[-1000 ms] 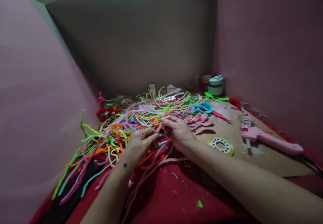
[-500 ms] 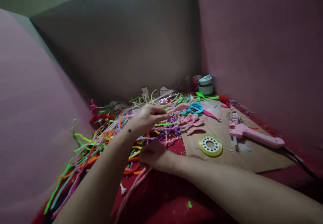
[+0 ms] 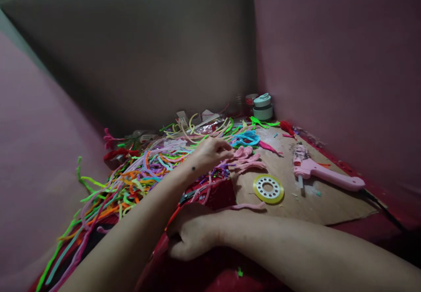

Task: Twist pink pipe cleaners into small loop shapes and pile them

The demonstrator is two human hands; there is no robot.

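My left hand (image 3: 213,151) reaches across to a small pile of pink pipe-cleaner loops (image 3: 245,154) at the cardboard's left edge. Its fingers pinch at the nearest pink piece, partly hidden by the hand. Low in front, my right hand (image 3: 192,233) is curled closed, its palm turned away. A pale pink pipe cleaner (image 3: 245,206) runs out from behind the right wrist; the part inside the fingers is hidden. Beyond that hand lie a dark-handled tool (image 3: 187,196), partly covered, and more pink strands (image 3: 205,190).
A heap of coloured pipe cleaners (image 3: 131,191) spreads over the left side. On the cardboard (image 3: 315,208) lie a yellow tape roll (image 3: 269,189), a pink glue gun (image 3: 325,173) with a cord, and blue loops (image 3: 246,138). A mint container (image 3: 262,107) stands at the back.
My left hand has moved right and carried a pink piece to the pink pile. My right hand has dropped lower and nearer, and a pink strand now shows beside its wrist. The view has shifted.
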